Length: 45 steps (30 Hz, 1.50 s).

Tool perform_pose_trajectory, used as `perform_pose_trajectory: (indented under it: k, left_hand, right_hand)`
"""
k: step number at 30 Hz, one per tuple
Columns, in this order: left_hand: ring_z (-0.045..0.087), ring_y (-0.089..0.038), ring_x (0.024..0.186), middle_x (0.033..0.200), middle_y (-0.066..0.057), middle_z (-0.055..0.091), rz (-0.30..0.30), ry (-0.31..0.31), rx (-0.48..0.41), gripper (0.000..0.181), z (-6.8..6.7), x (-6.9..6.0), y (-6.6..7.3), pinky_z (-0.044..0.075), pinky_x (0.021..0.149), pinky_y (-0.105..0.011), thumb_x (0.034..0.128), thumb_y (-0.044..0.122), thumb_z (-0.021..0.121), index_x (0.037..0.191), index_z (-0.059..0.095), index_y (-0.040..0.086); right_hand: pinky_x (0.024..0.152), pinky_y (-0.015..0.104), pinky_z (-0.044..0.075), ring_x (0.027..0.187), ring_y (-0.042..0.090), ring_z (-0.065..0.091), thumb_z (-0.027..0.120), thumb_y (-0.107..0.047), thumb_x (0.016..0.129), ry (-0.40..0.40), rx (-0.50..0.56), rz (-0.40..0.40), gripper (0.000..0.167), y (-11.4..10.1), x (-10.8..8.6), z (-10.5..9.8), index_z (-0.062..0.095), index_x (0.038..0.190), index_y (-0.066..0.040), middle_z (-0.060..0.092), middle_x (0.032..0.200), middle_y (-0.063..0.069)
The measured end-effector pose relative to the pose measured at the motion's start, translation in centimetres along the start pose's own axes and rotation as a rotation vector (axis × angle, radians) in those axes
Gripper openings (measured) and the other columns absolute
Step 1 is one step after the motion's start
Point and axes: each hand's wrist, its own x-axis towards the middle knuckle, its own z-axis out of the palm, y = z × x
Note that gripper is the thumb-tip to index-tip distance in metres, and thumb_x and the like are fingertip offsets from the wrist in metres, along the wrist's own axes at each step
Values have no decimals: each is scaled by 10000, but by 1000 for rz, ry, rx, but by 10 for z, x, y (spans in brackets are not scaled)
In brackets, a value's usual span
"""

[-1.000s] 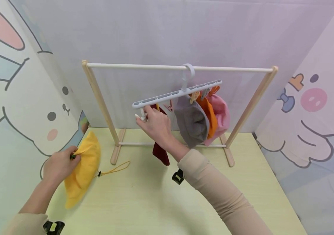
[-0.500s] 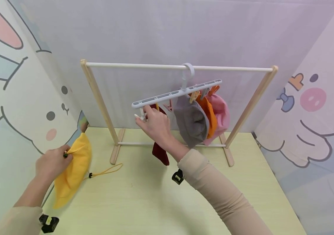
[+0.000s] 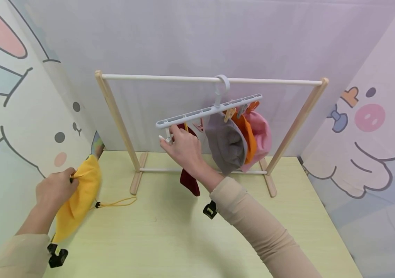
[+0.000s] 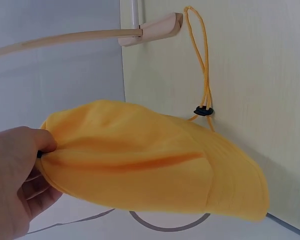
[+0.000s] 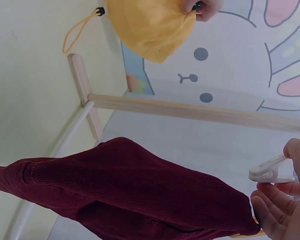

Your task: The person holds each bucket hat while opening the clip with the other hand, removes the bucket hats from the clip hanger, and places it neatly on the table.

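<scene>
My left hand (image 3: 55, 190) pinches the edge of a yellow bucket hat (image 3: 80, 193), which hangs tilted at the left. Its cord (image 4: 205, 65) with a black toggle trails from the far side. Under the left end of a pale clip hanger (image 3: 197, 115), my right hand (image 3: 184, 148) grips a white clothespin (image 5: 270, 170) between thumb and fingers. Beside that hand hangs a dark red corduroy hat (image 5: 125, 185), held by a yellow clip and partly hidden by my hand and forearm in the head view.
The hanger hooks over the white bar (image 3: 155, 78) of a wooden-legged rack. On its right side hang a grey hat (image 3: 223, 143), an orange hat (image 3: 249, 139) and a pink hat (image 3: 263, 135). A pink clip (image 3: 200, 125) holds nothing. Printed curtains (image 3: 368, 116) stand around the table (image 3: 169, 239).
My left hand has moved left, taking the yellow hat and its trailing cord with it toward the left curtain. My right hand stays in place on the white clothespin.
</scene>
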Motion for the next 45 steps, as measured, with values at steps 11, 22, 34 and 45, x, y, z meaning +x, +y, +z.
perform_pose_trajectory:
  k: [11, 22, 34, 45]
  left_hand:
    - [448, -333, 501, 713, -233, 540, 10, 19, 55, 179, 14, 8, -6, 325, 407, -410, 859, 140, 516, 983, 515, 11]
    - [453, -363, 479, 661, -195, 528, 66, 64, 56, 92, 35, 11, 4, 314, 377, -428, 853, 126, 480, 872, 495, 37]
    - [454, -285, 466, 595, -110, 468, 82, 63, 38, 77, 58, 7, 16, 309, 356, -393, 844, 114, 496, 844, 503, 37]
    - [459, -340, 450, 587, -154, 487, 98, 114, 31, 88, 82, 3, 24, 325, 360, -446, 802, 95, 549, 810, 528, 10]
  right_hand:
    - [409, 193, 307, 463, 52, 455, 604, -376, 827, 9, -2, -1, 224, 0, -1, 1, 543, 866, -164, 576, 643, -74]
    - [408, 192, 302, 464, 51, 449, 598, -377, 832, 20, 11, -11, 229, 1, 0, 2, 542, 864, -157, 557, 628, -71]
    - [412, 196, 311, 474, 52, 461, 591, -384, 837, 0, 12, -1, 235, 0, 0, 2, 546, 888, -159, 571, 654, -68]
    - [423, 197, 332, 485, 50, 472, 598, -365, 833, -2, 12, 3, 222, -1, 0, 1, 547, 892, -158, 584, 669, -67]
